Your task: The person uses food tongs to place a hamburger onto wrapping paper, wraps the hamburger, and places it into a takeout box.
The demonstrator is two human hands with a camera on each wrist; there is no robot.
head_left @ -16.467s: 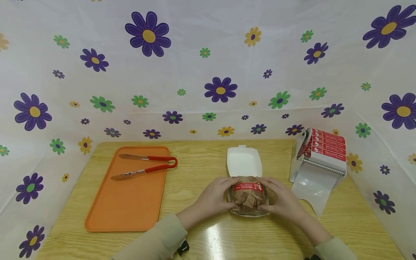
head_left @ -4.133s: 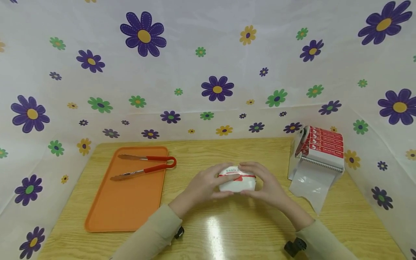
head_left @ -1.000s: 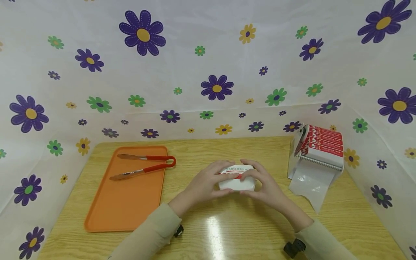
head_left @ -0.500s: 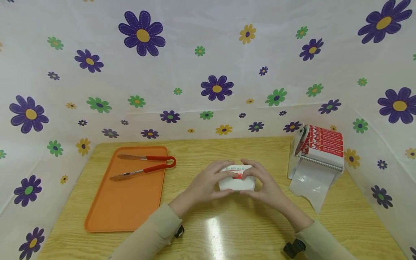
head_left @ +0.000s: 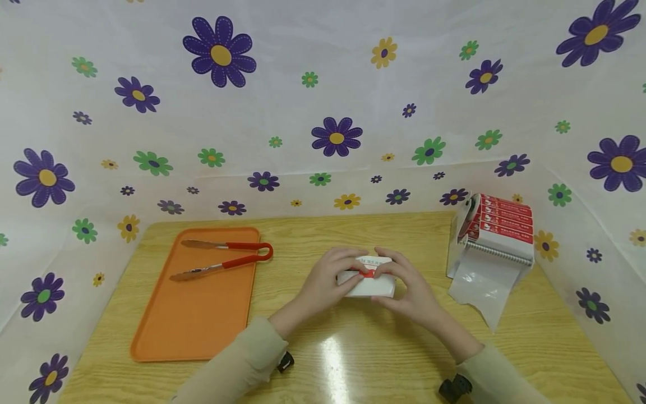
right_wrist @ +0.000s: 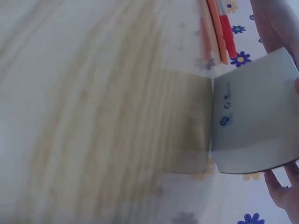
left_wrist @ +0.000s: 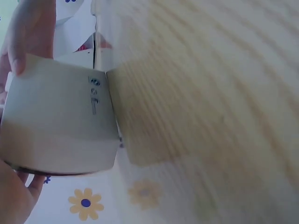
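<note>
A closed white burger box [head_left: 373,288] sits on the wooden table, with print on its lid and a red label at its front. My left hand [head_left: 325,280] holds the box's left side, its fingers over the top edge and its thumb on the front by the label. On the right side, my right hand [head_left: 416,297] grips it, fingers curled over the lid and thumb low on the front. Small printed marks show on the plain front wall of the burger box [left_wrist: 56,112] in the left wrist view. The inside is hidden.
An orange tray [head_left: 197,320] lies at the left, with red-handled tongs [head_left: 242,260] on it. At the right stands a dispenser with a roll of red-and-white labels [head_left: 504,224], its backing strip [head_left: 484,286] hanging down. A flowered cloth surrounds the table [head_left: 303,235].
Earlier the box was open with a paper-wrapped burger in it; now it is closed. In the last half second my left thumb has moved up from the box's bottom toward the label.
</note>
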